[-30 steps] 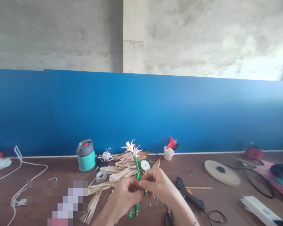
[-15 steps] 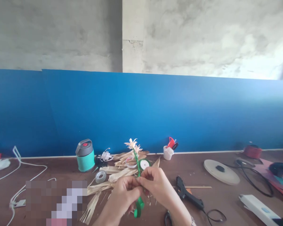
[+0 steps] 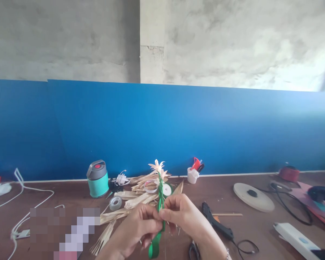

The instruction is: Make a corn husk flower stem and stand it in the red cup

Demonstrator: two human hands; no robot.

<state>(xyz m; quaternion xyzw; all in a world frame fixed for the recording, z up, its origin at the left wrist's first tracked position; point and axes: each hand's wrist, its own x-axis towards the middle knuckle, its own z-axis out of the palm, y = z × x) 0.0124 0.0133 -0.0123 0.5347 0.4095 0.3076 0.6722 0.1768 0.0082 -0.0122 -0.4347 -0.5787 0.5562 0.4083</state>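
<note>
My left hand (image 3: 137,227) and my right hand (image 3: 181,216) meet at a stem wrapped in green ribbon (image 3: 160,195), pinching it between their fingertips. A pale flower made of dried husk (image 3: 157,167) stands upright at the stem's top. A loose green ribbon tail (image 3: 155,246) hangs below my fingers. Behind my hands lie a green ribbon spool (image 3: 167,189) and a heap of dried corn husks (image 3: 135,191). A roll of clear tape (image 3: 115,203) sits to the left of them.
On the brown table (image 3: 260,216) are a black glue gun (image 3: 216,224), scissors (image 3: 194,251), a teal flask (image 3: 98,179), a white cup of tools (image 3: 193,176), a wooden disc (image 3: 253,196), a white power strip (image 3: 295,239) and loose cables. A blue wall panel (image 3: 162,130) stands behind.
The flower and stem have shifted slightly right and stand straighter. The ribbon tail below my fingers now hangs longer and flatter instead of in a short loop. My hands have turned the stem.
</note>
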